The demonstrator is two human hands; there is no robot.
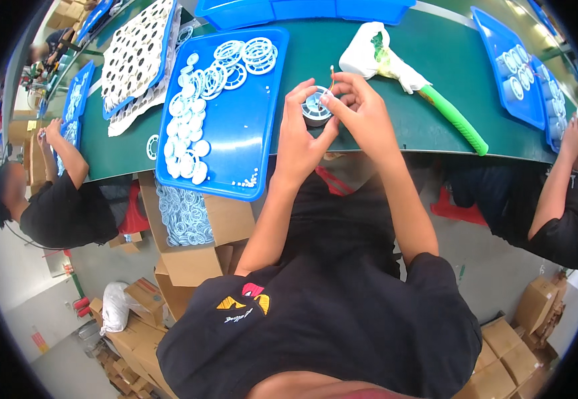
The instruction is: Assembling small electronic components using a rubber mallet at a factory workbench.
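My left hand [302, 133] is closed around a short round part [315, 113], a grey drum with a pale spoked ring on its top. It is held just above the near edge of the green table. My right hand [363, 113] is closed in a pinch at the right side of the part, its thumb tip over the top face. A thin orange-brown wire [332, 76] sticks up by the right fingertips; its lower end is hidden by the fingers.
On the left lies a blue tray [249, 139] of white rings and discs; past it, stacked white perforated trays [136, 50]. A green-handled tool [458, 120], head wrapped in white, lies right. Blue bins [302, 10] stand behind. A carton [225, 219] of rings is below. People work on both sides.
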